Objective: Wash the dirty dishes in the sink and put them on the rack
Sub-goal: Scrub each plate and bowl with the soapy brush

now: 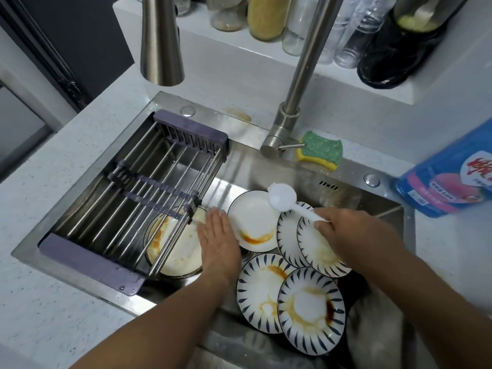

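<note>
My right hand (354, 235) grips white spoon (282, 199); left hand (217, 235) flat, fingers straight, above dishes. Stained plates (311, 307) all in sink (255, 171), lower centre; none on rack (127, 198), frame left, yet; washing barely begun

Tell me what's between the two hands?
A small white plate smeared with brown sauce lies between the left hand and right hand, in the head view.

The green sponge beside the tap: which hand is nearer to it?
Right. The right hand, holding a white spoon, is in front of the sponge over the plates; the left hand lies flat farther left, beside the rack.
</note>
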